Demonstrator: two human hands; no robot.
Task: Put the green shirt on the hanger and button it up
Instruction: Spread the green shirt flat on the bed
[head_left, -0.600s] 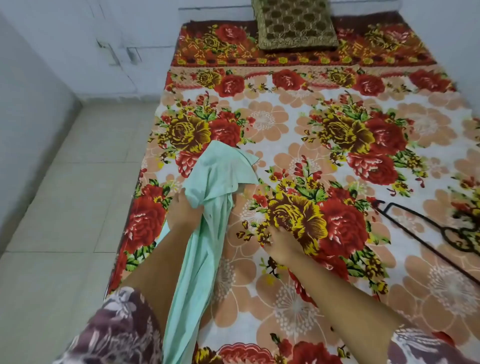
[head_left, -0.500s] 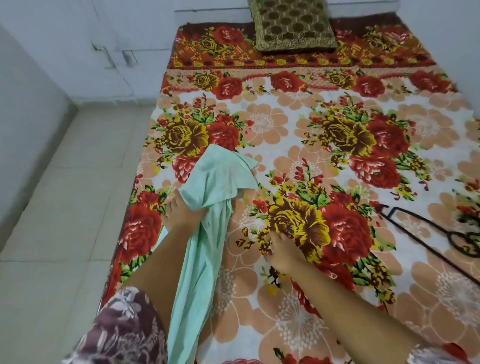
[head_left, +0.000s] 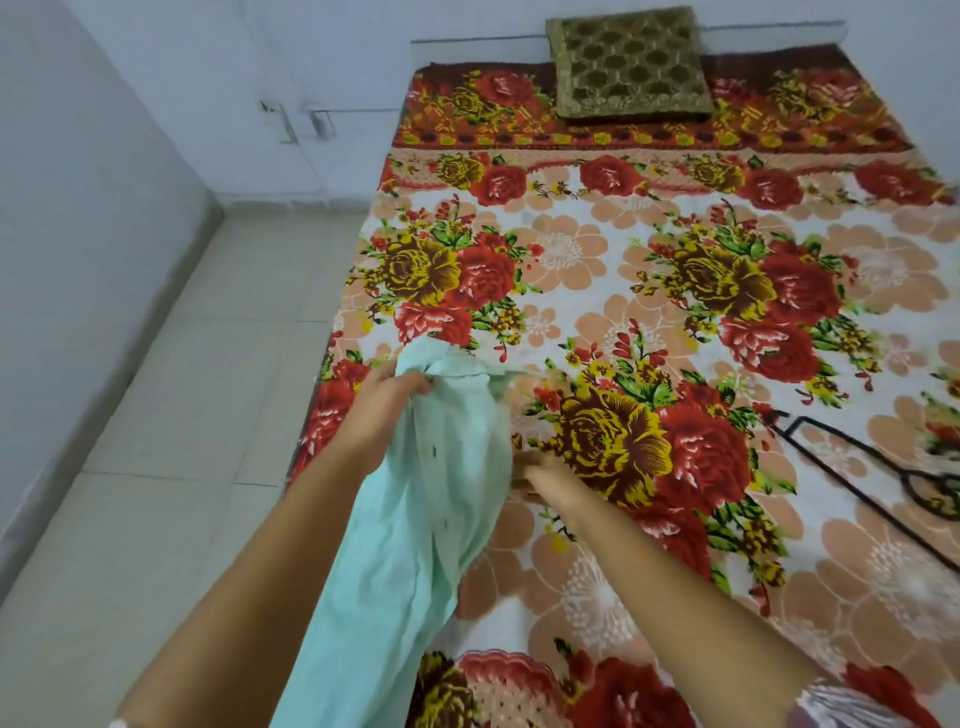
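Observation:
The pale green shirt (head_left: 431, 493) hangs bunched in a long fold from the bed's left edge down toward me. My left hand (head_left: 384, 405) grips its gathered top end, held just above the blanket. Blurred by motion, my right hand (head_left: 545, 478) sits low over the blanket against the shirt's right edge; whether its fingers hold the cloth is unclear. A black wire hanger (head_left: 909, 475) lies flat on the bed at the far right, apart from both hands and partly cut off by the frame.
The bed carries a floral blanket (head_left: 675, 291) in red, yellow and peach. An olive patterned cushion (head_left: 628, 62) lies at its head. A tiled floor (head_left: 182, 415) runs along the bed's left side, bounded by a white wall (head_left: 78, 208).
My left hand has bunched the shirt's top tighter and lifted it. My right hand has slid left from the blanket to the shirt's right edge. The view has shifted right.

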